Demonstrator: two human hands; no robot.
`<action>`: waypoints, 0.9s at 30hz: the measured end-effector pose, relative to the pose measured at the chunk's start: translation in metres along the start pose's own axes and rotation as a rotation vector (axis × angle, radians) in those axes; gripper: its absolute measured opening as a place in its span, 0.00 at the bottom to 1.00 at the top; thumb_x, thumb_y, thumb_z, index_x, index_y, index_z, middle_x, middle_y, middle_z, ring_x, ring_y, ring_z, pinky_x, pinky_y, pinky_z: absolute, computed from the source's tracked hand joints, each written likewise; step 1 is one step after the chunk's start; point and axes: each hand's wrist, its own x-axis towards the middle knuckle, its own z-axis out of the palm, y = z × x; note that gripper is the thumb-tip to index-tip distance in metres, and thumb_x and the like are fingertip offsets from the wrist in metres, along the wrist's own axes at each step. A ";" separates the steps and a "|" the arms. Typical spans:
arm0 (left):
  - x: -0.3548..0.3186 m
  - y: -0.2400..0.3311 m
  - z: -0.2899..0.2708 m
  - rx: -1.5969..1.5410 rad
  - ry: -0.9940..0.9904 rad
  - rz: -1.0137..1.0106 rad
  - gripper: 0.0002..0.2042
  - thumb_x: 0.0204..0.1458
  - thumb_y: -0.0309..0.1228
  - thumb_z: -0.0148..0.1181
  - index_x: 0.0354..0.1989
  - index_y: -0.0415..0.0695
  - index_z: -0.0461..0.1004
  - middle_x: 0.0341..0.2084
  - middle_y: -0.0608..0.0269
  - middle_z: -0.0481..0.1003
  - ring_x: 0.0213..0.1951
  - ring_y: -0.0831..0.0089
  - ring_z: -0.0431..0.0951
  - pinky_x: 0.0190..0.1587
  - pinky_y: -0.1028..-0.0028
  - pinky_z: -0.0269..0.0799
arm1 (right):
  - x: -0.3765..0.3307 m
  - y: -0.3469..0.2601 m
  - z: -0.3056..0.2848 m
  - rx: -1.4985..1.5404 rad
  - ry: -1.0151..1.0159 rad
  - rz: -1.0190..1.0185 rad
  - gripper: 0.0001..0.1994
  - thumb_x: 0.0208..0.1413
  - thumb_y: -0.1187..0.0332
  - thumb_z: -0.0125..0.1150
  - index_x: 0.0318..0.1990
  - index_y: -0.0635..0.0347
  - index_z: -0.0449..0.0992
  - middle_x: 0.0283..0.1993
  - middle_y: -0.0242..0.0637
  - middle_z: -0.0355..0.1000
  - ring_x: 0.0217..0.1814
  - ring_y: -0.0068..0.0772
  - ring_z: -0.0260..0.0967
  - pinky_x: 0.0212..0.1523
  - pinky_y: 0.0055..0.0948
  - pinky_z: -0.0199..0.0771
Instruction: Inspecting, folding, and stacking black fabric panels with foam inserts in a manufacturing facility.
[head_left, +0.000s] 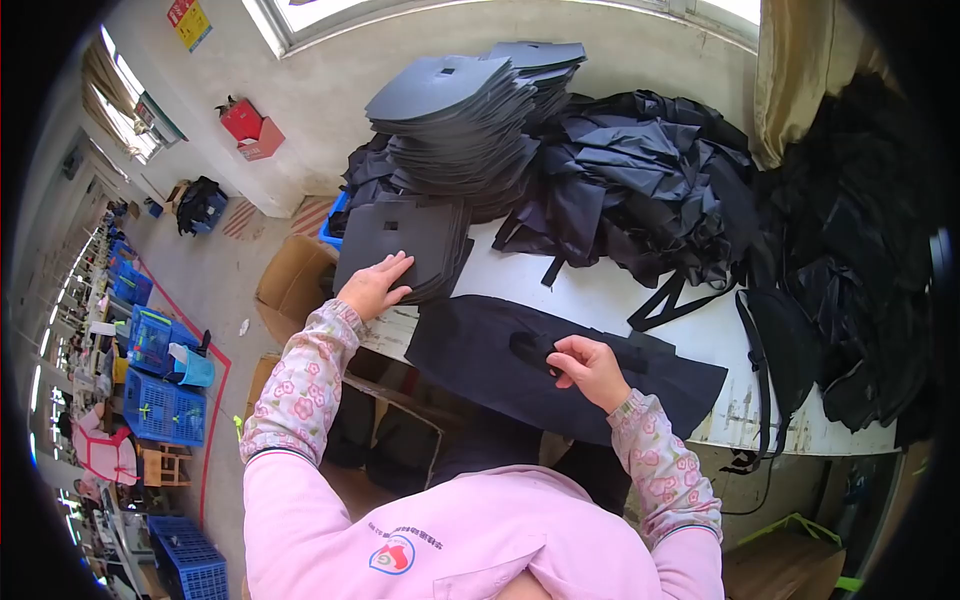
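My left hand (375, 287) lies with its fingers stretched out on the near edge of a short stack of dark grey sheets (400, 235), each with a small rectangular cutout. Across the table's front edge in front of me spreads a long black fabric piece (470, 345) with a dark oval opening or patch near its middle. Beside that oval, my right hand (590, 370) is closed in a pinch on the fabric piece. Its fingertips hide the exact spot they grip.
A tall stack of grey sheets (450, 130) stands behind the short one. Heaped black fabric (650, 180) covers the back of the white table (590, 290). A black bag-like piece with straps (785, 345) hangs over the right edge. Cardboard boxes (290, 285) stand at left.
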 end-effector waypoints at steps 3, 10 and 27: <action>-0.004 0.002 0.005 -0.054 0.085 0.018 0.25 0.56 0.25 0.53 0.64 0.45 0.64 0.58 0.43 0.70 0.57 0.50 0.73 0.58 0.60 0.71 | -0.001 -0.001 0.004 -0.017 0.016 0.003 0.08 0.59 0.68 0.64 0.40 0.63 0.79 0.29 0.29 0.75 0.24 0.15 0.69 0.28 0.16 0.73; -0.014 0.146 -0.054 -0.549 0.521 0.015 0.23 0.54 0.15 0.45 0.60 0.36 0.69 0.48 0.43 0.77 0.50 0.52 0.79 0.53 0.68 0.73 | 0.009 -0.004 0.005 -0.069 0.306 -0.195 0.07 0.59 0.69 0.64 0.39 0.64 0.78 0.21 0.23 0.70 0.22 0.12 0.64 0.23 0.16 0.62; -0.021 0.198 -0.031 -0.853 0.460 0.156 0.17 0.60 0.19 0.45 0.56 0.35 0.71 0.37 0.55 0.80 0.31 0.79 0.75 0.35 0.80 0.70 | -0.008 -0.018 -0.019 -0.452 0.474 -0.521 0.06 0.53 0.74 0.64 0.39 0.64 0.79 0.30 0.35 0.75 0.22 0.20 0.66 0.25 0.22 0.64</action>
